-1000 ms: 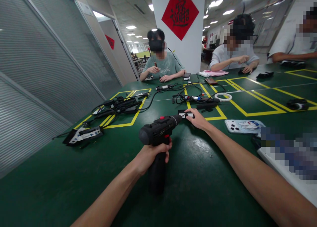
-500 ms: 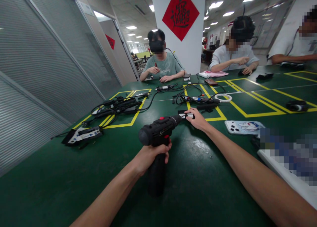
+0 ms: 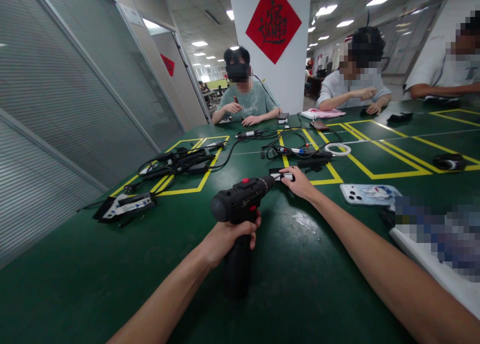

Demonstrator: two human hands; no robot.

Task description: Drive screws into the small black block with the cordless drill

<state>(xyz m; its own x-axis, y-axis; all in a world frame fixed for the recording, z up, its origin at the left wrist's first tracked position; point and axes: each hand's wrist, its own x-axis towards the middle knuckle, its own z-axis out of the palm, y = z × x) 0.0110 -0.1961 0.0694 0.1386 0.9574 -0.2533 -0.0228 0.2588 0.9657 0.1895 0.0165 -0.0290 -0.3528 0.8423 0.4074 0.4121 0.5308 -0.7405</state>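
My left hand point(image 3: 234, 236) is wrapped round the handle of a black cordless drill point(image 3: 240, 201) with red buttons. The drill's chuck points away and to the right, its tip reaching a small black-and-white piece point(image 3: 276, 174) on the green table. My right hand point(image 3: 298, 183) grips this piece from its right side, with the fingers over its top. Whether the bit touches the piece I cannot tell, and the fingers hide part of it.
Tangled black cables point(image 3: 180, 161) lie at the left, near a black-and-white device point(image 3: 127, 204). More cables and a white ring point(image 3: 337, 149) lie beyond my right hand. A phone point(image 3: 369, 194) is at the right. Several people sit across the green table point(image 3: 112, 284).
Almost nothing differs. Both hands, the drill and the small piece keep their places; the view has shifted very slightly.
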